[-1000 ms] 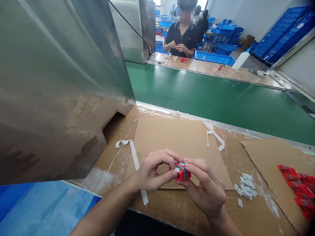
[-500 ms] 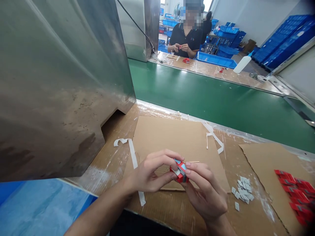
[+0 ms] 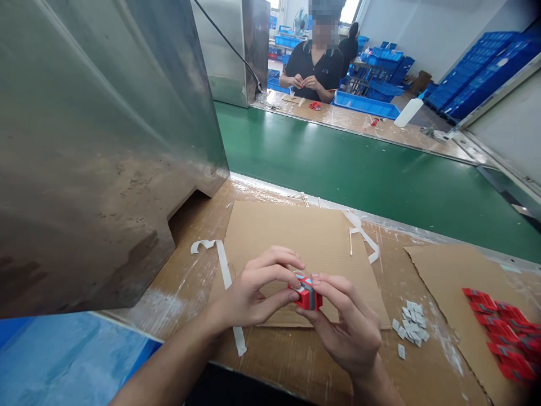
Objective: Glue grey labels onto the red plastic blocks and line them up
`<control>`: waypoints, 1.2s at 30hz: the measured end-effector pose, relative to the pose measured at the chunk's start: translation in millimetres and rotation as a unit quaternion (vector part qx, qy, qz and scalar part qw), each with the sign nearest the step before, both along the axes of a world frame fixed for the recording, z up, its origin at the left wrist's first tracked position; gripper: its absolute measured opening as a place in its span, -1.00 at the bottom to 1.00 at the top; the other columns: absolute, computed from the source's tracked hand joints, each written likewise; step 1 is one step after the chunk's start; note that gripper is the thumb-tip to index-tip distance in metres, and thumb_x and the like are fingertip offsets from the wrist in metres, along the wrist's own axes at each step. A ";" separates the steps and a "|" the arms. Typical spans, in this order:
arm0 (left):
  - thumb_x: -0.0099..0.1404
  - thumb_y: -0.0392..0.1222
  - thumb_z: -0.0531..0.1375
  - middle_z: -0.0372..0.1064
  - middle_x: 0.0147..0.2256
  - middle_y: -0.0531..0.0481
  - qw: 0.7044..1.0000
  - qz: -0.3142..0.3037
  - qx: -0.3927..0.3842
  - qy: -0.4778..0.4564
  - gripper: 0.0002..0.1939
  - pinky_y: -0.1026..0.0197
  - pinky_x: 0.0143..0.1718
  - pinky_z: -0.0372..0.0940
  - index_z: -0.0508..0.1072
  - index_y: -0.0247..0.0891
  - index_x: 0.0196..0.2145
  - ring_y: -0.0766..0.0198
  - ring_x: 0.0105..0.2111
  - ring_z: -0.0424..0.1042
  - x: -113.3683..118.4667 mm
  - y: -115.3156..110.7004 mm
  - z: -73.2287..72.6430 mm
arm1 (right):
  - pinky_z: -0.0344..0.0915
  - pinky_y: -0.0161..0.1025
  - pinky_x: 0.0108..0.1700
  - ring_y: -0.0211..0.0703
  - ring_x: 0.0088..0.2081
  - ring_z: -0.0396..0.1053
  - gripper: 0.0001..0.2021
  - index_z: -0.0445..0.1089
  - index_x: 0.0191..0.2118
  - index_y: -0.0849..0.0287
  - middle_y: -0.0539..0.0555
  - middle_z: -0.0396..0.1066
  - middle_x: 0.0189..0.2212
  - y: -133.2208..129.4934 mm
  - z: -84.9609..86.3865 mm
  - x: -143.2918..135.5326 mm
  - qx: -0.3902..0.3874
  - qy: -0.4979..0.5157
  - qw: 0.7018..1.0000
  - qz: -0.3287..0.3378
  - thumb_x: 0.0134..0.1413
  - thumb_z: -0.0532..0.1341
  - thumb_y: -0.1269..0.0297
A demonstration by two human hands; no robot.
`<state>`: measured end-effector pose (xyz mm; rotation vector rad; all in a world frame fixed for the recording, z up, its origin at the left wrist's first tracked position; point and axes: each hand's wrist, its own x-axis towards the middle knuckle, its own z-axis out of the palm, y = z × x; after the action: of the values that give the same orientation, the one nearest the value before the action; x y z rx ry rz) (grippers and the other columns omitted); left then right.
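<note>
A small red plastic toy part (image 3: 311, 300) with a grey band and light-blue patches is held above the cardboard sheet (image 3: 291, 225). It looks like a toy car body, though fingers cover much of it. My left hand (image 3: 264, 287) pinches its left side between thumb and fingers. On the other side, the fingertips and thumb of my right hand (image 3: 349, 321) grip it. Nearest to my right hand on the table lies a loose pile of small light-grey square pieces (image 3: 412, 324).
Several red toy parts (image 3: 499, 332) lie on a second cardboard sheet (image 3: 439, 270). Cotton swabs (image 3: 304, 198) and white tape (image 3: 224, 265) surround the first sheet. A metal housing (image 3: 105, 141) stands at left. Beyond the green conveyor belt (image 3: 338, 152), a co-worker (image 3: 315, 70) handles a red piece.
The red toy part has turned in my fingers, so more of its red and grey side faces me. The thin stick beside my right fingers no longer shows. The view has shifted slightly.
</note>
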<state>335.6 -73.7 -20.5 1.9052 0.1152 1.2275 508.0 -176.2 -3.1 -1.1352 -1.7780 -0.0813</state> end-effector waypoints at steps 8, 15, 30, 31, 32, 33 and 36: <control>0.37 -0.46 0.21 0.48 -0.29 -0.11 0.984 0.098 0.147 0.040 -0.76 0.21 -0.31 0.35 0.50 -0.30 -0.04 0.24 -0.33 0.39 -1.0 -0.1 -6.3 | 0.59 -0.20 -0.12 -0.09 -0.14 0.56 -0.64 0.45 0.06 0.25 0.18 0.55 -0.18 3.1 1.1 -1.3 -0.005 -0.024 1.000 -0.013 0.15 0.32 0.57; 0.39 -0.48 0.10 0.31 -0.46 0.01 0.974 0.140 0.170 0.053 -0.81 0.26 -0.47 0.20 0.46 -0.28 -0.19 0.30 -0.48 0.24 -1.6 -6.3 -7.2 | 0.61 -0.16 -0.15 -0.08 -0.15 0.56 -0.65 0.43 0.08 0.22 0.19 0.55 -0.17 2.0 -1.0 -7.9 -0.002 -0.026 0.999 -0.025 0.19 0.29 0.55; 0.41 -0.36 0.20 0.46 -0.35 -0.07 0.984 0.112 0.126 0.050 -0.92 0.22 -0.32 0.33 0.49 -0.28 -0.18 0.25 -0.35 0.40 -0.4 0.7 -4.5 | 0.59 -0.18 -0.16 -0.10 -0.16 0.55 -0.64 0.44 0.08 0.22 0.17 0.55 -0.18 1.3 -2.1 -5.0 0.001 -0.024 0.999 -0.024 0.17 0.31 0.56; 0.41 -0.37 0.19 0.47 -0.35 -0.07 0.983 0.116 0.136 0.051 -0.92 0.21 -0.32 0.32 0.48 -0.28 -0.18 0.24 -0.35 0.39 0.0 -0.1 -5.0 | 0.59 -0.18 -0.16 -0.10 -0.16 0.55 -0.64 0.44 0.08 0.24 0.18 0.54 -0.18 1.1 -2.6 -5.3 0.002 -0.024 0.999 -0.025 0.16 0.32 0.56; 0.40 -0.39 0.19 0.46 -0.35 -0.08 0.981 0.119 0.141 0.051 -0.92 0.21 -0.32 0.32 0.47 -0.29 -0.19 0.24 -0.35 0.38 0.4 -1.0 -5.2 | 0.58 -0.18 -0.14 -0.10 -0.16 0.54 -0.64 0.44 0.07 0.25 0.18 0.54 -0.17 1.0 -3.0 -5.3 0.004 -0.022 0.999 -0.025 0.15 0.33 0.56; 0.40 -0.41 0.19 0.46 -0.35 -0.08 0.981 0.121 0.143 0.051 -0.92 0.21 -0.33 0.31 0.46 -0.30 -0.19 0.24 -0.35 0.38 0.7 -1.6 -5.3 | 0.58 -0.18 -0.13 -0.10 -0.15 0.54 -0.63 0.44 0.07 0.26 0.19 0.54 -0.17 0.9 -3.2 -5.2 0.004 -0.020 0.999 -0.025 0.15 0.33 0.57; 0.37 -0.43 0.22 0.45 -0.34 -0.07 0.985 0.115 0.118 0.052 -0.91 0.21 -0.29 0.32 0.46 -0.31 -0.20 0.24 -0.33 0.38 1.2 -2.2 -3.9 | 0.57 -0.19 -0.10 -0.10 -0.13 0.54 -0.63 0.43 0.07 0.26 0.18 0.53 -0.16 0.7 -2.6 -4.0 -0.002 -0.012 1.000 -0.023 0.15 0.34 0.56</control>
<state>336.7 -75.9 -24.3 2.2104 0.2616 1.3428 504.0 -175.5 -5.7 -1.1828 -1.7742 -0.1196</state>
